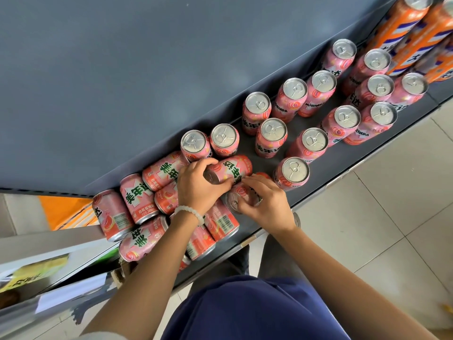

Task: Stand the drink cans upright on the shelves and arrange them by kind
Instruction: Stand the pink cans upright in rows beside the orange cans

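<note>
Pink Mirinda cans fill a dark grey shelf (326, 165). Several stand upright (270, 137) from the middle to the right. A heap of pink cans lies on its side (137, 200) at the left end. My left hand (196, 185), with a white bead bracelet, grips one lying pink can (232, 169) near its end. My right hand (266, 201) holds another lying pink can (241, 196) just in front of it. Both cans are tilted, not upright.
Tall orange cans (402, 23) stand at the far right of the shelf. A grey back panel (147, 69) rises behind the cans. Pale floor tiles (380, 204) lie to the right. A lower shelf with yellow packets (31, 273) shows at the left.
</note>
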